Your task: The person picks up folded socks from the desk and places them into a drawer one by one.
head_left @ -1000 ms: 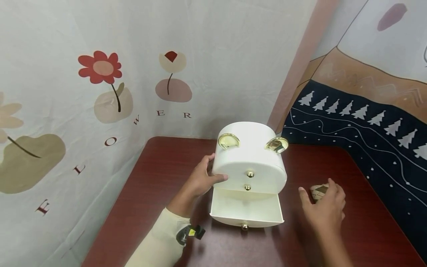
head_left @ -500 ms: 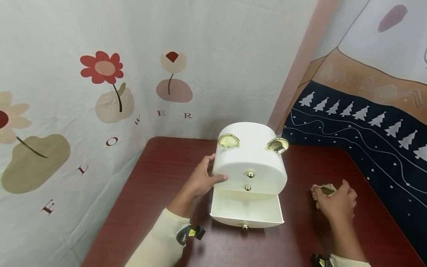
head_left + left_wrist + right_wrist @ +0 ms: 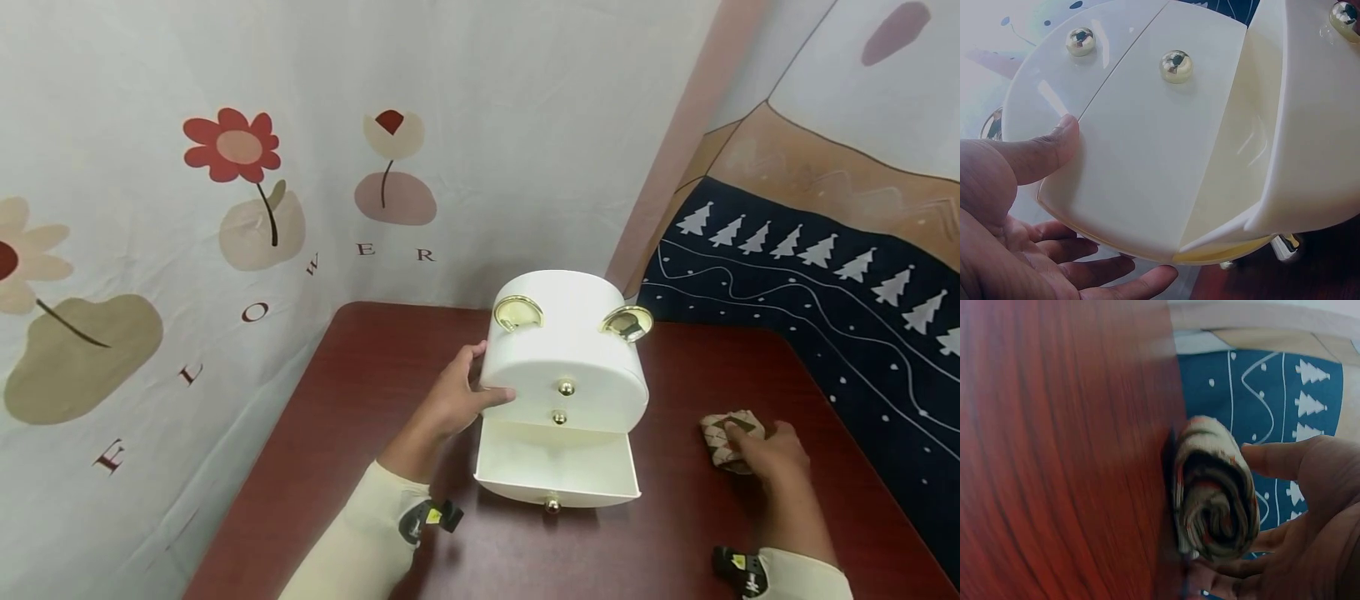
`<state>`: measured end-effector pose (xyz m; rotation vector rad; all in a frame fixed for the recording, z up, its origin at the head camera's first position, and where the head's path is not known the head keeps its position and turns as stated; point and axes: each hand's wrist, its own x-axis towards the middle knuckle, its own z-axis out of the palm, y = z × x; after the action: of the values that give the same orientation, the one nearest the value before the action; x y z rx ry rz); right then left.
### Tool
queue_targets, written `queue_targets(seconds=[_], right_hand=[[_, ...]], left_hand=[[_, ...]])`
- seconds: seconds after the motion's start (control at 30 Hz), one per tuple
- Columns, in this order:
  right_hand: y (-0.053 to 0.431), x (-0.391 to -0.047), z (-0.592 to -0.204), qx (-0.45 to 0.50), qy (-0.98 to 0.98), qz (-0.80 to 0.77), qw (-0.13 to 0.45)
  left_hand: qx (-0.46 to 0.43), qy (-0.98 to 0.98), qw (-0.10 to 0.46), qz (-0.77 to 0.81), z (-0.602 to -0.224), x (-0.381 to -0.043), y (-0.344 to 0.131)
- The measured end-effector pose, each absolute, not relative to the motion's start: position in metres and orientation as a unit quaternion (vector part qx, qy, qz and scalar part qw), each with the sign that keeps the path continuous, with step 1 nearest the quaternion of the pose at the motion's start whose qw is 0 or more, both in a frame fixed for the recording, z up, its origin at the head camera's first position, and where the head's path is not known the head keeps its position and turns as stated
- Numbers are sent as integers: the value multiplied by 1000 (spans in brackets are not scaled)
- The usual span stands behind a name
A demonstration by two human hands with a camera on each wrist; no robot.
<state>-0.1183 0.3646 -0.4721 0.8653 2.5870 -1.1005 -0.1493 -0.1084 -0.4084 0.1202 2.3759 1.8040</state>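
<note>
A white desktop drawer box [image 3: 562, 350] with gold-rimmed ears and gold knobs stands on the table. Its bottom drawer [image 3: 555, 462] is pulled out, and nothing shows inside; the drawers above are closed. My left hand [image 3: 450, 400] holds the box's left side, thumb on the front and fingers around the side, as the left wrist view also shows [image 3: 1029, 212]. To the right lies a rolled cloth with a diamond pattern [image 3: 722, 437]; its spiral end [image 3: 1216, 506] faces the right wrist camera. My right hand [image 3: 780, 458] grips this roll, thumb on top, fingers at its far side, partly hidden.
The dark red wooden table [image 3: 360, 500] has its rear edge against a pale curtain [image 3: 510, 150] printed with flowers and letters. A dark blue tree-patterned hanging [image 3: 810, 308] borders the right side.
My right hand has moved right and come down onto the rolled cloth, its thumb now on top. The left hand and the drawer box stay in place.
</note>
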Motion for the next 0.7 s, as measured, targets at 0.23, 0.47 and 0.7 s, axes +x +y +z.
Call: queue_targets(seconds=[0.23,0.47,0.7], right_hand=[[372,-117,-470,278,881,-358,136],[367,-122,-475,267,887,-357,120],[362,-124,-474,270,883,-366,118]], left_hand=[[41,798,76,597,-410,-150,-107],[47,794,72,602,-411,-151,-108],[47,790,71,607,-413,-151,-107]])
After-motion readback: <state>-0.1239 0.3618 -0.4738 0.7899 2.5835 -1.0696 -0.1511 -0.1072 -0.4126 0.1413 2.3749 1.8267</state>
